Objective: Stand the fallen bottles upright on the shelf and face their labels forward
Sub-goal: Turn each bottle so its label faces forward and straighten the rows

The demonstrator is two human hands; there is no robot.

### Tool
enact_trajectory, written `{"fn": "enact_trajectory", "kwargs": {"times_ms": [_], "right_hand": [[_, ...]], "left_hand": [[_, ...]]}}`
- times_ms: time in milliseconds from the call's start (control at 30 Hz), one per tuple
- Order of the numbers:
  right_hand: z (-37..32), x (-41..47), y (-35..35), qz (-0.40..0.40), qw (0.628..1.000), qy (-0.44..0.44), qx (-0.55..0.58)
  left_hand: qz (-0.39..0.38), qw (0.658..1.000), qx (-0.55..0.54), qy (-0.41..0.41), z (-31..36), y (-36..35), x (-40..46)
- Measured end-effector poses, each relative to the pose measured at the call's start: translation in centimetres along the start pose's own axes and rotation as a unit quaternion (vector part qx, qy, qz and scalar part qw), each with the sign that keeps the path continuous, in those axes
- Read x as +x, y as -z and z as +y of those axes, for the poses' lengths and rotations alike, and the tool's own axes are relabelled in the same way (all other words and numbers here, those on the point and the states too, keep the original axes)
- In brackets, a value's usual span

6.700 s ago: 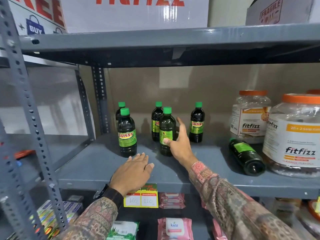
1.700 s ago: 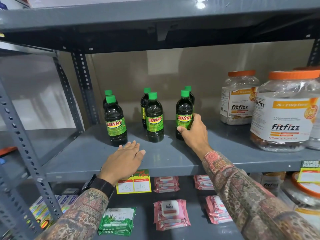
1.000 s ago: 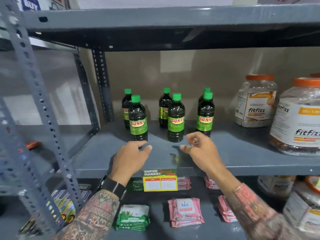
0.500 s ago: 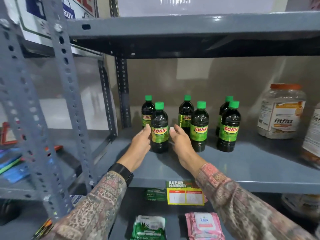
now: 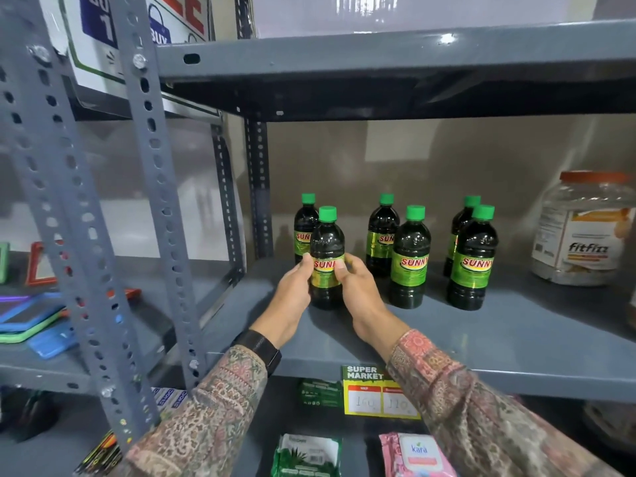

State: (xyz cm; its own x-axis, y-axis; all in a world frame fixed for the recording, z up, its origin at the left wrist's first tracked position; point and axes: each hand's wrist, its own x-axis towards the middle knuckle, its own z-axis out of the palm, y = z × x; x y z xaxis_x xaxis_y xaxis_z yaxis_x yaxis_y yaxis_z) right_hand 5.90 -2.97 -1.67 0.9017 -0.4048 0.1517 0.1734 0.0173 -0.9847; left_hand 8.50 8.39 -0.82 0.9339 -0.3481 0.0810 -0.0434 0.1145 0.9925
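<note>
Several dark bottles with green caps and green SUNNY labels stand upright in two rows on the grey metal shelf (image 5: pixel 481 342). The front-left bottle (image 5: pixel 327 242) is gripped from both sides: my left hand (image 5: pixel 292 294) holds its left flank, my right hand (image 5: pixel 358 290) its right flank, thumbs on the label. Its label faces me. The front-middle bottle (image 5: pixel 410 259) and front-right bottle (image 5: pixel 472 259) stand free with labels forward. Three more bottles (image 5: pixel 382 228) stand behind, partly hidden.
A large fitfizz jar (image 5: pixel 581 232) with an orange lid stands at the right. Perforated grey uprights (image 5: pixel 161 208) rise at the left. A yellow price tag (image 5: pixel 375 390) hangs on the shelf edge. Wipe packs (image 5: pixel 413 456) lie on the lower shelf.
Both hands have closed tighter around the front-left bottle, thumbs now over its label. The view has moved closer and a little left.
</note>
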Motion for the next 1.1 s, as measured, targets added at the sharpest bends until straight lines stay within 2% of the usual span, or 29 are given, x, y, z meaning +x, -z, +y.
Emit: {"fn": "enact_trajectory", "kwargs": {"times_ms": [267,433,600,633,700,767,800,867,967,1100], "right_hand": [[-0.6,-2.8,1.6,-0.019,1.0,0.004,0.002],[-0.6,-4.3,2.1,-0.017,1.0,0.015,0.007],[-1.2,-5.0,2.4,-0.029,1.0,0.007,0.001],[-1.4,-5.3,2.8,-0.037,0.999,0.005,-0.005],[-2.0,-6.1,4.1,-0.046,0.999,-0.001,-0.018],[-2.1,-7.1,6.3,-0.024,0.999,0.015,-0.032],[-1.9,-7.4,7.7,0.0,0.999,0.034,-0.04],[-1.8,-8.0,10.2,0.068,0.992,0.089,-0.062],[-1.8,-6.9,13.5,0.142,0.978,0.117,-0.1],[-1.8,-3.3,15.8,0.061,0.981,0.047,-0.18]], "left_hand": [[-0.017,1.0,0.021,-0.004,0.1,-0.1,-2.6],[-0.02,0.996,0.077,-0.045,-0.4,-0.2,-3.9],[-0.016,0.996,0.063,-0.068,-0.2,-0.6,-4.8],[-0.004,0.996,0.05,-0.075,-0.3,-0.7,-5.1],[0.076,0.991,0.05,-0.1,-0.8,-0.9,-6.1],[0.18,0.966,0.087,-0.163,-1.6,-1.6,-8.1],[0.204,0.949,0.126,-0.205,-1.9,-2.3,-9.3],[0.184,0.924,0.21,-0.26,-2.3,-4.1,-10.9],[0.062,0.943,0.241,-0.223,-2.0,-7.2,-9.3],[-0.003,0.974,0.19,-0.122,-1.0,-10.5,-4.1]]}}
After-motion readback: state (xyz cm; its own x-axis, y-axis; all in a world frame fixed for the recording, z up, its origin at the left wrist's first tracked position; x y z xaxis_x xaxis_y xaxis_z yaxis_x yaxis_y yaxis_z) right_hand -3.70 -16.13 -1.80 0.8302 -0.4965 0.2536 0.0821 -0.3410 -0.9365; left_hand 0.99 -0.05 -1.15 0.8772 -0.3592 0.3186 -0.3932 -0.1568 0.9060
